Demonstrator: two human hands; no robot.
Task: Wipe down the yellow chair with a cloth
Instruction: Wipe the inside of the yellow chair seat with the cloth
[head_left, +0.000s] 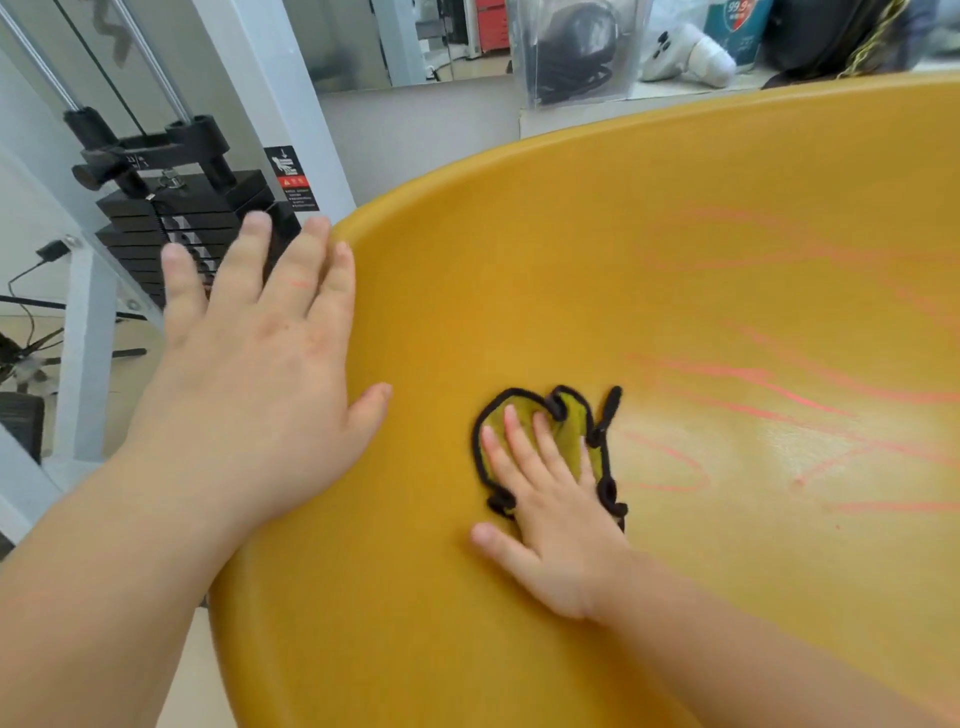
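Since the right hand (550, 525) is flat on the cloth (575, 434) with its fingers straight and lightly fanned, pressing it into the seat, I'd say this is mid-wipe, not setup. The left hand (260, 374) lies open on the chair's left rim, fingers spread and thumb over the inner edge, which looks like bracing so the shell doesn't shift. The yellow chair (675, 249) fills most of the view, a smooth curved plastic shell right below the camera, with a black weight stack (171, 223) behind the left hand. The cloth is small, yellow-green with a black stitched border, a bit bunched under the palm, sitting left of centre on the seat. To its right there's a mess of pink scribble marks (737, 374) that look untouched, so my guess is the next move needs firm downward pressure and a sweep rightward across those lines, probably several passes.
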